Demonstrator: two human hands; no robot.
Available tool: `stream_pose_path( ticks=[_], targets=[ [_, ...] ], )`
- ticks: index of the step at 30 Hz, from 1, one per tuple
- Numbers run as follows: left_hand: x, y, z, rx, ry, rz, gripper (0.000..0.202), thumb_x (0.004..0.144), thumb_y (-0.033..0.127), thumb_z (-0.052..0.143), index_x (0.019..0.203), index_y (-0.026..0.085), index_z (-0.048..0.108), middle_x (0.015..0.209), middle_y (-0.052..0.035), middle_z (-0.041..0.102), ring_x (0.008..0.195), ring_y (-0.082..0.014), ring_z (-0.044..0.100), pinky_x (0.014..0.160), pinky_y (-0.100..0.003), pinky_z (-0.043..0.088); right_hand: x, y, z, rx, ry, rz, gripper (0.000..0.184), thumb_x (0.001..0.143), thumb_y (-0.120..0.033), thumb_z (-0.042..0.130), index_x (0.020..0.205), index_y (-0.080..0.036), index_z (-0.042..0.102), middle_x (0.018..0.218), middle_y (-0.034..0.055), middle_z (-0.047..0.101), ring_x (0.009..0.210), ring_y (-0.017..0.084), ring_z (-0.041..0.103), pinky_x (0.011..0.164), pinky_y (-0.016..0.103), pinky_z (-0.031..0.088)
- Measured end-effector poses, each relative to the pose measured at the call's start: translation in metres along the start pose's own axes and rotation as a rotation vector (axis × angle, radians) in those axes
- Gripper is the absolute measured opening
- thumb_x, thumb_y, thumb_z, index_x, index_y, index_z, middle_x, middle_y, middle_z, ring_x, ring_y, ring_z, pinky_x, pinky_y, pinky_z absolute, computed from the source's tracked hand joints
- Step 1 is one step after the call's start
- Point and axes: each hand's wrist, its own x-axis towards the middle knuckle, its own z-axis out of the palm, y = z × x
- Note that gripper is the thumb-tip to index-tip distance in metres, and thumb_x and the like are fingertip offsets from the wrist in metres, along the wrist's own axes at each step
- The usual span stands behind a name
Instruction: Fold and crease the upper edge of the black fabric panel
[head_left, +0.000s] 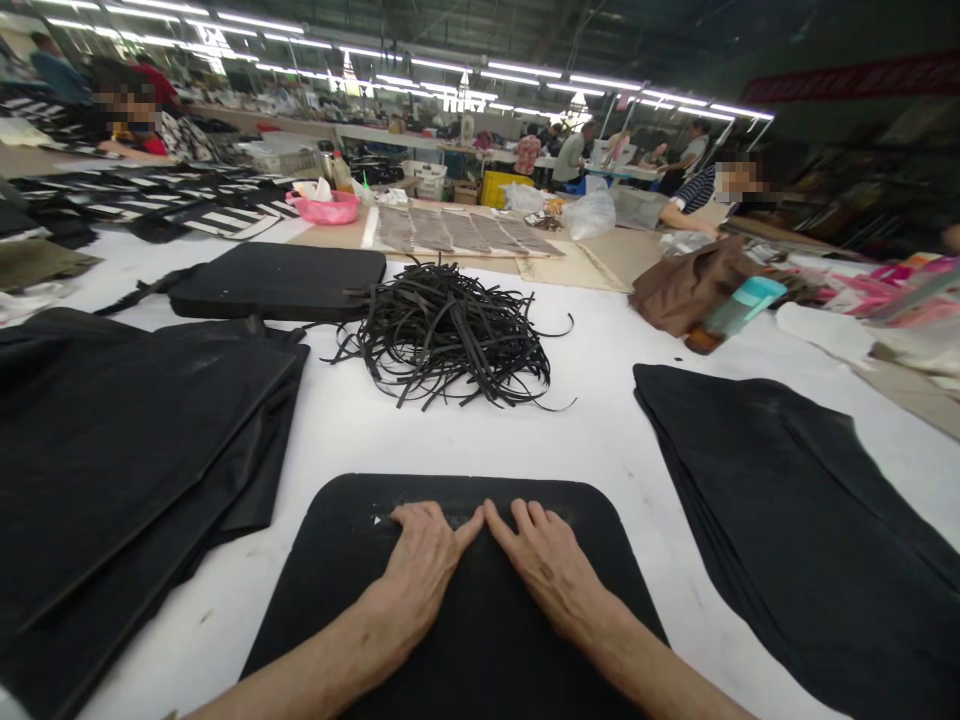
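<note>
A black panel with rounded corners [457, 640] lies in front of me on the white table. My left hand [421, 560] rests palm down on it near its far edge, the thumb stretched to the right and the other fingers bent against the surface. Close beside it, my right hand [546, 560] presses on the same panel, thumb pointing left, fingers apart and slightly bent. The two thumb tips nearly meet at the middle. Nothing shows held in either hand. A small white mark [376, 520] is left of my left fingers.
Beyond the panel sits a heap of thin black strips [457, 340], beside a thick black padded piece [285, 280]. Black sheets [135, 430] are stacked left, more black sheets [795, 510] right. A teal-lidded bottle [739, 312] leans by a brown cloth [686, 285]. Co-workers sit farther off.
</note>
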Motion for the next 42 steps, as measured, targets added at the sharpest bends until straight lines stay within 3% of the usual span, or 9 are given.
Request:
stream_pose_path(
  ticks=[5, 10, 15, 19, 23, 26, 28, 37, 42],
  targets=[
    [-0.003, -0.013, -0.002, -0.167, -0.063, 0.02, 0.075, 0.073, -0.004, 0.035, 0.137, 0.034, 0.024, 0.085, -0.0078, 0.057, 0.074, -0.0247, 0.057, 0.063, -0.038, 0.046, -0.004, 0.004, 0.008, -0.007, 0.048, -0.04, 0.06, 0.073, -0.001, 0.047, 0.13, -0.018, 0.04, 0.104, 0.0092, 0.056, 0.088, 0.025, 0.053, 0.07, 0.037, 0.047],
    [-0.019, -0.034, 0.011, -0.454, -0.087, 0.029, 0.067, 0.07, -0.007, 0.031, 0.131, 0.018, 0.037, 0.11, -0.0122, 0.052, 0.098, -0.0271, 0.051, 0.076, -0.042, 0.049, -0.018, 0.017, 0.021, 0.059, 0.048, -0.041, 0.052, 0.076, -0.002, 0.048, 0.127, -0.012, 0.044, 0.113, 0.0104, 0.055, 0.095, 0.024, 0.051, 0.078, 0.036, 0.046],
    [-0.038, -0.049, 0.034, -0.465, -0.106, -0.018, 0.057, 0.073, -0.007, 0.028, 0.125, 0.009, 0.044, 0.114, -0.0128, 0.053, 0.102, -0.0242, 0.049, 0.088, -0.037, 0.045, -0.025, 0.017, 0.02, 0.109, 0.027, 0.038, 0.042, 0.076, -0.003, 0.05, 0.118, -0.008, 0.053, 0.108, 0.012, 0.057, 0.093, 0.024, 0.051, 0.081, 0.036, 0.044],
    [-0.045, -0.06, 0.037, -0.47, -0.149, -0.065, 0.053, 0.07, -0.008, 0.03, 0.118, 0.005, 0.049, 0.111, -0.0139, 0.053, 0.103, -0.0233, 0.048, 0.089, -0.033, 0.045, -0.016, 0.007, 0.007, 0.107, -0.037, 0.154, 0.035, 0.074, -0.003, 0.049, 0.108, -0.009, 0.059, 0.097, 0.0129, 0.06, 0.085, 0.024, 0.053, 0.082, 0.039, 0.043],
    [-0.038, -0.055, 0.027, -0.478, -0.133, -0.117, 0.051, 0.069, -0.007, 0.032, 0.114, 0.006, 0.052, 0.115, -0.0159, 0.051, 0.103, -0.0244, 0.049, 0.089, -0.036, 0.044, 0.001, -0.016, -0.004, 0.083, -0.002, 0.277, 0.038, 0.077, -0.003, 0.047, 0.112, -0.012, 0.057, 0.108, 0.0155, 0.058, 0.095, 0.028, 0.052, 0.089, 0.046, 0.038],
    [-0.027, -0.044, 0.019, -0.502, -0.051, -0.032, 0.052, 0.076, 0.0, 0.034, 0.126, 0.011, 0.043, 0.121, -0.0161, 0.049, 0.109, -0.0282, 0.046, 0.094, -0.045, 0.04, 0.012, -0.032, -0.007, 0.145, 0.034, 0.171, 0.046, 0.079, -0.008, 0.047, 0.124, -0.018, 0.048, 0.119, 0.0123, 0.054, 0.099, 0.028, 0.051, 0.085, 0.044, 0.041],
    [-0.023, -0.039, 0.018, -0.527, -0.06, 0.019, 0.055, 0.076, 0.0, 0.034, 0.129, 0.013, 0.039, 0.123, -0.0157, 0.048, 0.11, -0.029, 0.046, 0.093, -0.045, 0.041, 0.015, -0.035, -0.005, 0.168, 0.034, 0.111, 0.046, 0.078, -0.009, 0.048, 0.124, -0.018, 0.048, 0.117, 0.011, 0.055, 0.097, 0.027, 0.052, 0.082, 0.041, 0.043],
    [-0.049, -0.064, 0.039, -0.553, -0.139, -0.081, 0.055, 0.071, -0.008, 0.03, 0.12, 0.007, 0.049, 0.121, -0.0144, 0.051, 0.111, -0.0218, 0.046, 0.098, -0.033, 0.04, -0.029, 0.012, 0.028, 0.049, 0.091, 0.229, 0.043, 0.074, 0.002, 0.047, 0.113, -0.013, 0.055, 0.112, 0.0112, 0.058, 0.098, 0.025, 0.053, 0.083, 0.036, 0.043],
    [-0.048, -0.067, 0.029, -0.555, -0.129, -0.171, 0.044, 0.074, -0.004, 0.034, 0.11, 0.007, 0.056, 0.113, -0.0143, 0.056, 0.105, -0.0255, 0.05, 0.096, -0.042, 0.041, -0.018, 0.023, 0.012, 0.086, 0.034, 0.392, 0.033, 0.074, 0.006, 0.042, 0.089, -0.015, 0.062, 0.103, 0.012, 0.06, 0.093, 0.025, 0.055, 0.078, 0.037, 0.043]
  ],
)
